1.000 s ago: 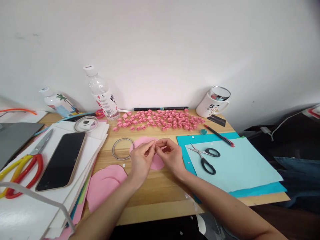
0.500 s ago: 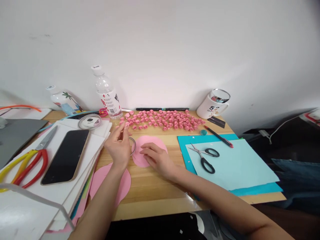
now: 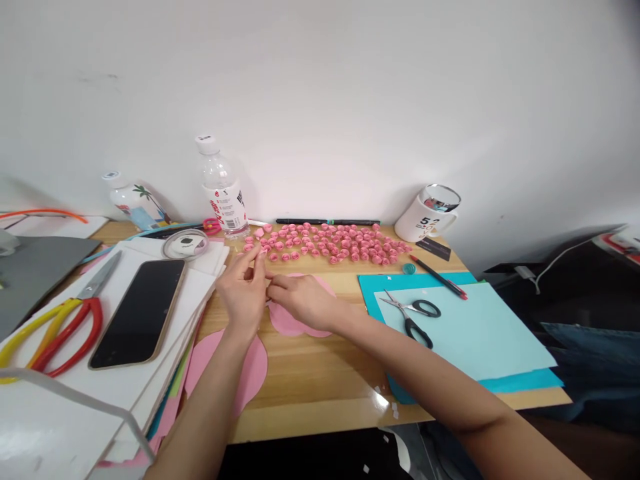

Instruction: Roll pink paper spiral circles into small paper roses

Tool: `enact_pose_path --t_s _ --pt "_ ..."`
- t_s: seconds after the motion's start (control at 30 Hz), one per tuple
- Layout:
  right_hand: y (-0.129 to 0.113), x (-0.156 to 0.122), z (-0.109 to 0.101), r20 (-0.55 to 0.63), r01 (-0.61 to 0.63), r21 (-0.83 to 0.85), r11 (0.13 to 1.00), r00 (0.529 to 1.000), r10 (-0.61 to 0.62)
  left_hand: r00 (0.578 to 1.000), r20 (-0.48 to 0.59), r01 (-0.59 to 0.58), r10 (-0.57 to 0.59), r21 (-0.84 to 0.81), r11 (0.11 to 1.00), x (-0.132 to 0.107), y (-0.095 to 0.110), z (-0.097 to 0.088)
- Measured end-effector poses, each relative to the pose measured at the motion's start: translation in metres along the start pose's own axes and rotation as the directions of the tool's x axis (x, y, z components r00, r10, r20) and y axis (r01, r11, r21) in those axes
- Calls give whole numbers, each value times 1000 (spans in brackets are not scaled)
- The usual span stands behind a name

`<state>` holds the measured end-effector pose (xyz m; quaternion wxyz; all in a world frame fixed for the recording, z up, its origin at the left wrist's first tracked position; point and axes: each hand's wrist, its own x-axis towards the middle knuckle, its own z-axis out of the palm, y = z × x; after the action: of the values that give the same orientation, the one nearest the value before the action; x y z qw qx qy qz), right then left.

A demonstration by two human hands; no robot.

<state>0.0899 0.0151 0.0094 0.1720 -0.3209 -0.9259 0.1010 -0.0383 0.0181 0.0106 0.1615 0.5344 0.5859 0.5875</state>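
My left hand is raised over the desk, thumb and fingers pinched on a small pink paper piece. Right beside it, my right hand has its fingers drawn together by the left palm; what they hold, if anything, is hidden. Beneath the right hand lie pink paper circles, partly covered. More pink circles rest under my left forearm. Many small rolled pink paper roses are spread behind both hands along the wall.
Black-handled scissors lie on light blue paper at right. A mug, a card and a pen stand or lie behind. Left are a bottle, a phone, red-yellow scissors and a tape roll.
My right hand has moved left to meet the left hand, and its fingers have closed. The clear ring beside my left hand is now mostly hidden. The view has shifted slightly.
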Motion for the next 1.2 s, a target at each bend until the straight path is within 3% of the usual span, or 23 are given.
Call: enact_pose_path --t_s 0.17,0.23,0.33,0.47,0.53,0.7,0.77,0.9,0.97,1.07,1.13,1.2 --pt "12 -25 -39 -86 -89 442 893 986 140 981 137 147 -134 -83 986 1 11 -2" --pt "17 -33 -44 -111 -153 547 823 961 252 954 231 219 -190 -106 970 -3 15 0" --pt "18 -38 -39 -189 -185 662 727 896 401 937 272 265 -218 -150 953 -12 20 5" --pt "6 -41 -24 -265 -139 807 574 784 562 973 160 198 -169 -193 961 -23 19 11" --pt "-3 -42 -19 -295 -129 825 551 732 614 987 76 152 -141 -181 972 -25 16 12" --pt "-26 -47 -18 -459 -131 686 716 686 565 996 -83 10 -18 -98 995 -25 9 12" --pt "-33 -49 -19 -507 -139 596 791 699 505 994 -109 -23 14 -81 996 -25 8 11" --pt "-42 -58 -24 -547 -100 408 907 769 331 991 -129 -36 27 -67 997 -25 6 12" --pt "-38 -68 -30 -591 -129 311 942 750 298 990 -140 -42 32 -68 997 -25 5 12" --pt "-17 -96 -42 -611 -343 193 919 692 386 987 -149 -68 55 -83 994 -24 4 12" --pt "3 -122 -50 -486 -532 61 844 723 491 985 -161 -82 67 -89 993 -23 3 13" --pt "21 -150 -55 -314 -682 -97 725 712 627 982 -180 -78 61 -83 993 -23 3 14"
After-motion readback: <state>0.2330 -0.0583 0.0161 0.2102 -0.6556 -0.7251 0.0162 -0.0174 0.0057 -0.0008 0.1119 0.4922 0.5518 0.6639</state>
